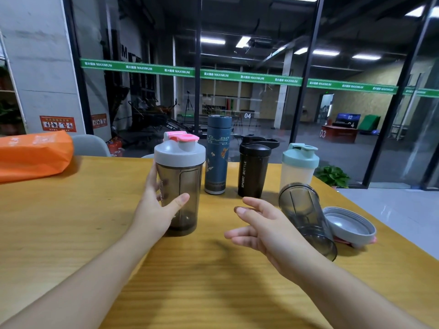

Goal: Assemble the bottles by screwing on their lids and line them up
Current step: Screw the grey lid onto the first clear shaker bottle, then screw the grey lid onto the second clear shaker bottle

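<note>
Two bare forearms reach in from the near edge over the yellow wooden surface (71,222). On the person's left, the left hand (156,210) wraps its grip round the lower body of a smoky grey shaker bottle (183,193), thumb across the front, fingers round the far side; that bottle stands upright with its grey lid and pink flip cap (181,148) already on. On the other side, the right hand (259,224) hovers released, fingers spread and loosely bent, holding nothing. Just beside it a second smoky bottle (308,222) has no lid and seems to lean or lie tilted, though the wide lens makes that hard to judge. Its grey lid (349,224) lies upside down next to it, touching or nearly so. Behind, in a row, stand a blue patterned flask (217,155), a black sport bottle (253,169) and a pale bottle with a mint lid (299,167), all capped. An orange bag (33,155) rests at the far left
</note>
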`<state>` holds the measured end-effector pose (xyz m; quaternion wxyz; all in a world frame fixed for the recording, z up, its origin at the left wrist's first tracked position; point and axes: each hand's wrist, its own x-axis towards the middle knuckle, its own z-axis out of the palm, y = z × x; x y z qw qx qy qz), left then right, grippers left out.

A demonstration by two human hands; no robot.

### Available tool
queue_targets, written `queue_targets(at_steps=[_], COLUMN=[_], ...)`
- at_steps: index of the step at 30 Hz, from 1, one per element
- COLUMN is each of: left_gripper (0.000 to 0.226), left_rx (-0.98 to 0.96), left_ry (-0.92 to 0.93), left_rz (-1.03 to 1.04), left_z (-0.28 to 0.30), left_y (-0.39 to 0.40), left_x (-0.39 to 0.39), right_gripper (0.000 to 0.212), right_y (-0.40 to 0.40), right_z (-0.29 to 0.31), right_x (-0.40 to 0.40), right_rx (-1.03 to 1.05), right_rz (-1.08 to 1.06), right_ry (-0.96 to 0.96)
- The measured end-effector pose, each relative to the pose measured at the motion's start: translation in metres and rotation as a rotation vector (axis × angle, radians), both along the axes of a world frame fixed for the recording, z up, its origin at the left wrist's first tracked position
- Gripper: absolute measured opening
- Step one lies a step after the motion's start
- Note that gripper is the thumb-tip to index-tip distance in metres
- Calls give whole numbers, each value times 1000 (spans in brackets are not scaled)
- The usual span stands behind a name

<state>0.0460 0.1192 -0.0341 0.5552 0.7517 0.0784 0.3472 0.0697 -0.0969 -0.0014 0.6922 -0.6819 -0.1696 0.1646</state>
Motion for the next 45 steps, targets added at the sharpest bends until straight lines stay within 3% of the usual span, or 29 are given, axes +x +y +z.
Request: queue_targets(at_steps=[8, 13, 17, 19, 23, 27, 31, 38, 41, 45], left_gripper=[86, 83, 83, 73, 54, 45, 48, 55, 64, 57], left_rx=[-70, -88, 138, 384, 709, 954, 1203, 1167, 1220, 1178], left_ry=[24, 38, 19, -129, -333, -236, -107, -15, 67, 98], left_rz=[-15, 99, 338, 432, 296, -20, -235, -363, -393, -408], left_z=[3, 0, -5, -5, -6, -11, -18, -21, -24, -21], left_y=[-5, -20, -32, -34, -56, -96, -128, -149, -149, -148], left_x=[16, 16, 7, 2, 1, -1, 3, 16, 16, 11], right_gripper=[55, 39, 15, 13, 17, 18, 21, 12, 18, 26], right_y=[-6, -14, -24, -28, -39, -53, -67, -96, -109, -119], right_z=[7, 14, 21, 24, 29, 34, 35, 20, 8, -3], right_x=[2, 10, 16, 19, 25, 35, 49, 91, 109, 120], right_rx=[11, 60, 129, 195, 234, 136, 94, -298, -522, -786], right_rz=[-30, -60, -114, -156, -272, -441, -541, -670, -753, -765], right_ry=[-71, -136, -183, -215, -330, -541, -597, -666, -726, -693])
